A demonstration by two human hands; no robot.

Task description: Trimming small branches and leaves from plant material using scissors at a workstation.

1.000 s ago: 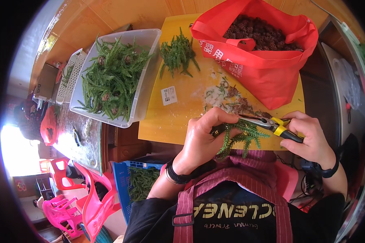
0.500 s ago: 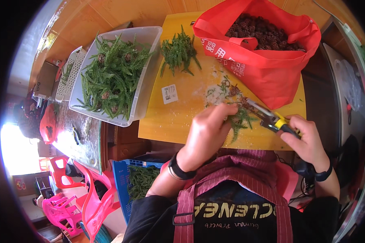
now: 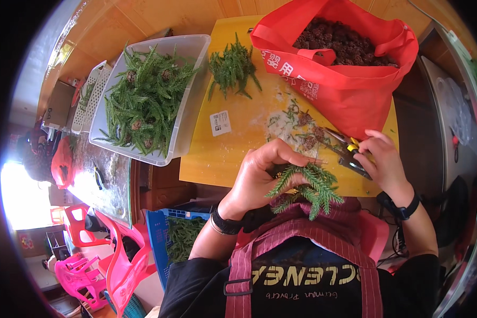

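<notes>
My left hand [image 3: 265,172] is closed around the stem end of a green artificial pine sprig [image 3: 315,186], held just above my apron at the near table edge. The sprig's needled tips fan out to the right. My right hand [image 3: 382,161] is at the yellow-and-black pliers [image 3: 351,143], its fingers parted beside the handles. The pliers' jaws point up and left, low over the yellow table [image 3: 217,159]. A dark, flat object [image 3: 354,167] lies just below them. Small pine cones [image 3: 308,142] and green scraps lie by the jaws.
A red bag [image 3: 344,90] full of pine cones [image 3: 336,42] stands at the far right. Another bunch of sprigs [image 3: 233,70] lies at the back, beside a clear bin [image 3: 188,111] of greenery. A white label [image 3: 220,123] lies on the table. A blue crate [image 3: 159,238] stands lower left.
The left hand has drawn the sprig toward my body, away from the pliers and cones. The right hand has risen slightly and its grip on the pliers has loosened.
</notes>
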